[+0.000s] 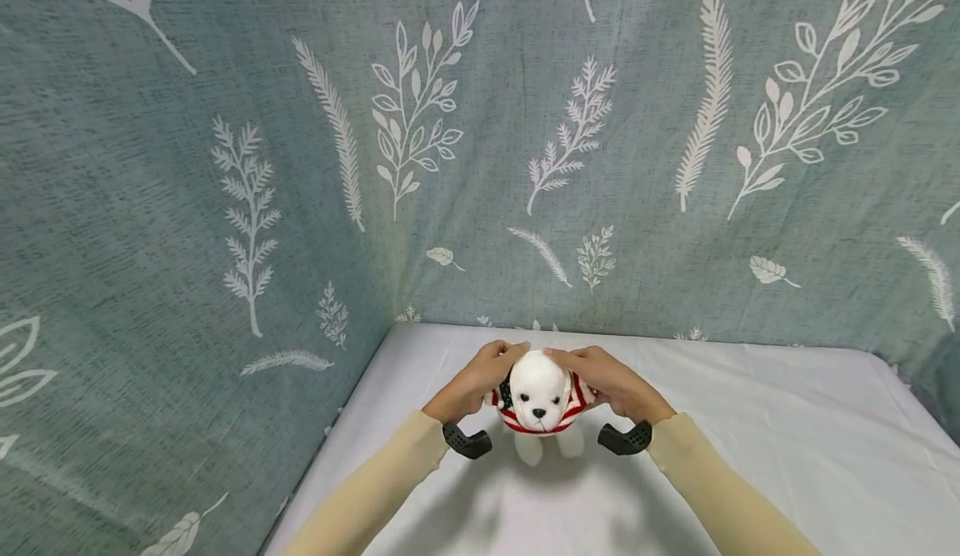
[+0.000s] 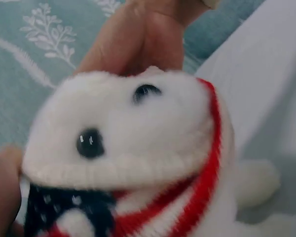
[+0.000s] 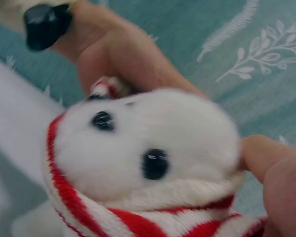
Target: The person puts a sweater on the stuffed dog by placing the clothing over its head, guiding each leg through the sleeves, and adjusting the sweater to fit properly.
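Observation:
A white plush dog with black eyes faces the head camera, wearing a red-and-white striped hooded garment with a dark, white-dotted patch. My left hand holds one side of it, and my right hand grips the other, both thumbs up by the head. In the left wrist view, the plush dog's head is tilted in the picture, with my right hand behind it. The right wrist view has my right hand at the garment's edge. Several fingers are hidden behind the toy. Whether its feet touch the table cannot be told.
A white cloth covers the table under the toy. Blue-green curtains with white leaf prints stand behind and to the left. Black wrist devices are strapped below both hands.

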{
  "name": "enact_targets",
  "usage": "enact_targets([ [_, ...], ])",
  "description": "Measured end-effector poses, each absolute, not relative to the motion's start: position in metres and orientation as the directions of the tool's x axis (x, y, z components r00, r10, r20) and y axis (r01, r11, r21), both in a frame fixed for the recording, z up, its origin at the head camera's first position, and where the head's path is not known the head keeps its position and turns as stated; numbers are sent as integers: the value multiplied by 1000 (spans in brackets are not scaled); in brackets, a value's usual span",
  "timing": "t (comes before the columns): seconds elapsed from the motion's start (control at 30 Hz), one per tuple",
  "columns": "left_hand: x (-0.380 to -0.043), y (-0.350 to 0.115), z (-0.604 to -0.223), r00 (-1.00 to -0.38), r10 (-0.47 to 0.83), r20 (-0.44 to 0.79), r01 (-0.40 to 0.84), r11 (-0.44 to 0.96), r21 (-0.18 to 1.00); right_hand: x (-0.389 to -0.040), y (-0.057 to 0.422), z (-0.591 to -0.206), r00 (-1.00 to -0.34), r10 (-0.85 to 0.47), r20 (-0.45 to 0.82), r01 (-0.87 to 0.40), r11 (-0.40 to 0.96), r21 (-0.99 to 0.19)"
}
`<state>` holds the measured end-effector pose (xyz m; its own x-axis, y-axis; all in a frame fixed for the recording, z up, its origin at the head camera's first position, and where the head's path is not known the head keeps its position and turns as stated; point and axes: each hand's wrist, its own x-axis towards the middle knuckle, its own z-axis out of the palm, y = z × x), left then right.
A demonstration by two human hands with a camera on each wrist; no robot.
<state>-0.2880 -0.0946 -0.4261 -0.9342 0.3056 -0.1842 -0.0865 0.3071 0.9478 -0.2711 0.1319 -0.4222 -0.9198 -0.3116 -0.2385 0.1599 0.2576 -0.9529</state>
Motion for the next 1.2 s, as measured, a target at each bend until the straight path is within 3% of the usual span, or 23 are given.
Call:
enact_targets([
  [0.13, -287, -100, -423, -861, 415, -295, -157, 335, 929, -271, 130, -420, -914, -336, -226, 128, 290, -948],
  [0.33, -291, -108, -415, -816, 510, -271, -114, 317, 942, -270, 127, -415, -919, -357, -166, 34, 348, -937],
  [0.57, -291, -102, -413, -833, 496, -244, -130, 252, 959, -264, 121, -410, -946, -320, -53, -83, 397, -914],
  [0.8, -290, -95, -416, -852, 460, -250, -173, 203, 964, -264, 120, -414, -963, -269, -33, -87, 421, -903],
  [1.03, -286, -93, -418, -841, 485, -241, -197, 141, 970, -267, 132, -421, -935, -337, -109, -3, 315, -949],
  [1.2, -284, -93, -422, -819, 518, -247, -216, 121, 969, -268, 136, -422, -910, -410, -60, -49, 250, -967],
])
